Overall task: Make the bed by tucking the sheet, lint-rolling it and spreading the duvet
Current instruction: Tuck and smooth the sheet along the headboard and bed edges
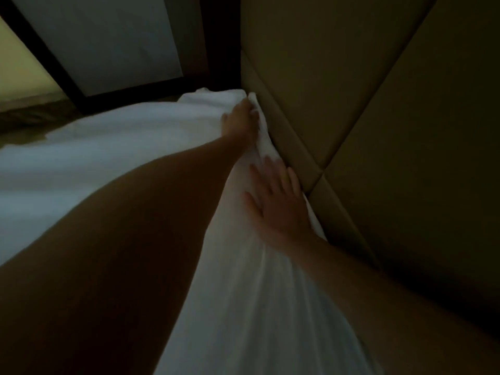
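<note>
White cloth sheet, soft and matt, creased into long folds toward 6 o'clock. At 2 o'clock, a padded headboard, tan, smooth, leather-like, faintly sheened, with stitched seams. At 11 o'clock, dark frame, material unclear.

Left arm stretched far forward, left hand curled into a tight grip at full reach. Right hand sits nearer, behind that grip, fingers spread flat, palm down.

L hand gripping sheet, R hand flat
</note>
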